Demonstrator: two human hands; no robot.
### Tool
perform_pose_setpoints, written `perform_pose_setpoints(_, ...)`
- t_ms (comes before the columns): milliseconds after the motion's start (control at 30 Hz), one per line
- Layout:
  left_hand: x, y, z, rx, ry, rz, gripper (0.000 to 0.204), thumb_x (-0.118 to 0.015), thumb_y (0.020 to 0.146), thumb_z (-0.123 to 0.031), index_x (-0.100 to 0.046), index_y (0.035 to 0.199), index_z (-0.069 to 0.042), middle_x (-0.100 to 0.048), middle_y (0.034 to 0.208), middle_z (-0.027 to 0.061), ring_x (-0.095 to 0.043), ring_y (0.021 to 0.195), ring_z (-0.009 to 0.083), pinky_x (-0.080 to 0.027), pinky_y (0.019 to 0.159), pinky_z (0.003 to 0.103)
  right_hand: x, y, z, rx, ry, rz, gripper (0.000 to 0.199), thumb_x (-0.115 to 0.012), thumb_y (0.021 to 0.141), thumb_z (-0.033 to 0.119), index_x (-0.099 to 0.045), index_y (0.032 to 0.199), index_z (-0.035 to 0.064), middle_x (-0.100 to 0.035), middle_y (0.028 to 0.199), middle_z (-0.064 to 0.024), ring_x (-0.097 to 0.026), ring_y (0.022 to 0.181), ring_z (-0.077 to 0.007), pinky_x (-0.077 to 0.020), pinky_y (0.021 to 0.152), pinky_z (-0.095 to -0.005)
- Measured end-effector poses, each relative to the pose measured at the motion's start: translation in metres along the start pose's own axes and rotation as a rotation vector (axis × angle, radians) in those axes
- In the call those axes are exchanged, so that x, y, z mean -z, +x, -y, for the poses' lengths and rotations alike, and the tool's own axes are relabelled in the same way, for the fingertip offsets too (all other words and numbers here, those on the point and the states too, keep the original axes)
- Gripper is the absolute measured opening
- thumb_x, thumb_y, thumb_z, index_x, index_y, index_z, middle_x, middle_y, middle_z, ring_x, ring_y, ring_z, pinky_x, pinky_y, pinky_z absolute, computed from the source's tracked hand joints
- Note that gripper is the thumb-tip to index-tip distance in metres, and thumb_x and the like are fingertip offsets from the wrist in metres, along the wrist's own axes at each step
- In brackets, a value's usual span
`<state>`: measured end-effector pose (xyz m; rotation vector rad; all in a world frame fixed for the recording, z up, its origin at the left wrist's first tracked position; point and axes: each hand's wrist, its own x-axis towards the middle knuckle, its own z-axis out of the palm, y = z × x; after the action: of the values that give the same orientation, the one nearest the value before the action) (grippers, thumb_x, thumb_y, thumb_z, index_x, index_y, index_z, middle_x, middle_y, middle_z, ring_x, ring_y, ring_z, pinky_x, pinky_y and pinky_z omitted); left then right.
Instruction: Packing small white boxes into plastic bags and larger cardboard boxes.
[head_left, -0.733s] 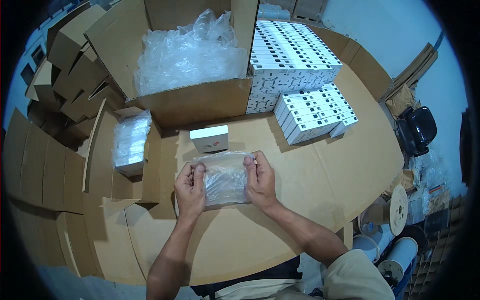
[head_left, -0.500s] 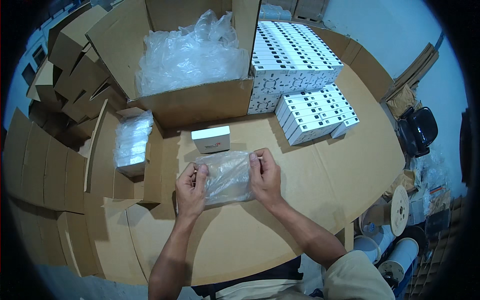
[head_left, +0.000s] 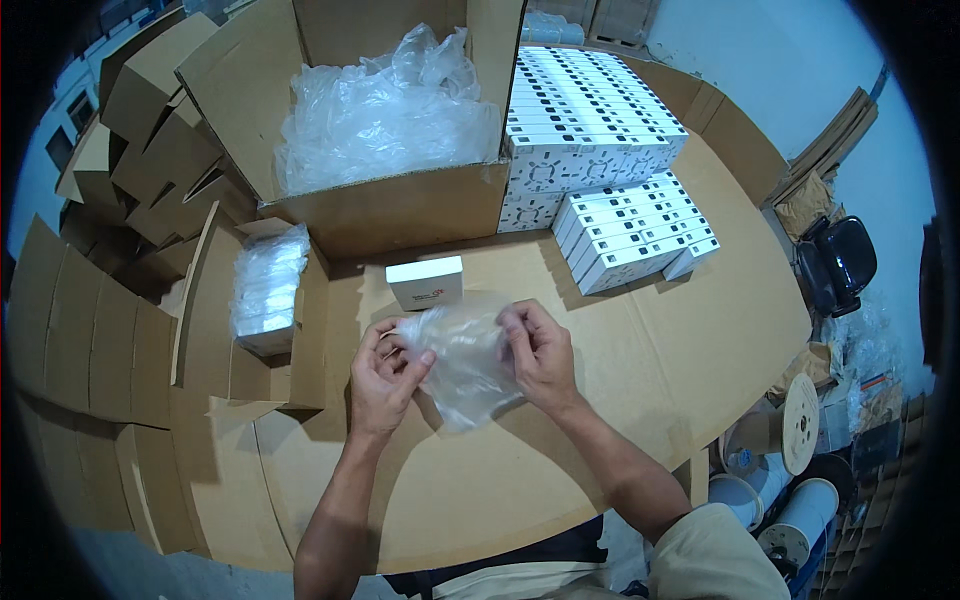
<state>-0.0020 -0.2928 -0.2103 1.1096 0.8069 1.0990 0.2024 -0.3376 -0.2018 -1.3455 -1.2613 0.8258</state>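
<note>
One clear plastic bag [head_left: 462, 362], one separate small white box [head_left: 425, 282], two hands, three cable spools.

One view only: head cam, worn on the person's head, looking steeply down and fwd at the cardboard-covered table [head_left: 700, 330], close enough that both forearms enter from the bottom edge and the hands sit near frame centre. Wide fisheye, so the table edge bends toward the rim and corners go dark; far side reaches the big open box [head_left: 400, 205] and the white box stacks [head_left: 600, 150] up top. No 2nd view, so no shared area.
</note>
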Motion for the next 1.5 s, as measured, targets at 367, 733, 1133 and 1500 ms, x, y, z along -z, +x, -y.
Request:
perform_pose_setpoints(367, -0.026, -0.012, 0.018, -0.05, 0.277, -0.227, 0.016, -0.054, 0.106, -0.017, -0.057, 0.105, -0.001, -0.059, 0.082, 0.0004, -0.051, 0.071, 0.0039, -0.042, 0.061, 0.023, -0.033, -0.01, -0.003, 0.093, -0.156, -0.31, 0.033, -0.039, 0.112, 0.027, -0.047, 0.091, 0.0028, -0.046, 0.06, -0.0038, -0.044, 0.053, -0.0111, -0.0359, 0.048, -0.0333)
perform_pose_setpoints(733, -0.017, -0.006, 0.017, -0.256, 0.162, -0.384, 0.028, -0.05, 0.109, -0.028, -0.056, 0.107, -0.001, -0.051, 0.082, -0.0014, -0.046, 0.074, 0.0048, -0.041, 0.062, 0.022, -0.032, -0.01, -0.005, 0.13, -0.111, -0.387, 0.032, -0.04, 0.111, 0.024, -0.047, 0.09, 0.0018, -0.05, 0.062, -0.0115, -0.05, 0.053, -0.0193, -0.04, 0.051, -0.0379)
perform_pose_setpoints(1133, -0.011, 0.001, 0.008, -0.112, 0.234, -0.356, 0.026, -0.057, 0.107, -0.024, -0.063, 0.096, -0.001, -0.054, 0.074, -0.0036, -0.048, 0.066, 0.0034, -0.039, 0.058, 0.021, -0.033, -0.014, -0.002, 0.042, -0.063, -0.142, 0.026, -0.051, 0.108, 0.025, -0.054, 0.098, 0.001, -0.059, 0.067, -0.0074, -0.058, 0.06, -0.014, -0.0463, 0.055, -0.0356)
perform_pose_setpoints(1500, -0.013, -0.005, 0.008, -0.252, 0.416, -0.344, 0.031, -0.053, 0.108, -0.028, -0.06, 0.092, -0.003, -0.052, 0.068, -0.0026, -0.046, 0.06, 0.0042, -0.038, 0.053, 0.024, -0.028, -0.006, 0.0, -0.168, 0.285, -0.063, 0.033, -0.051, 0.109, 0.03, -0.066, 0.1, 0.0024, -0.056, 0.067, 0.0023, -0.051, 0.056, -0.003, -0.0408, 0.05, -0.0212)
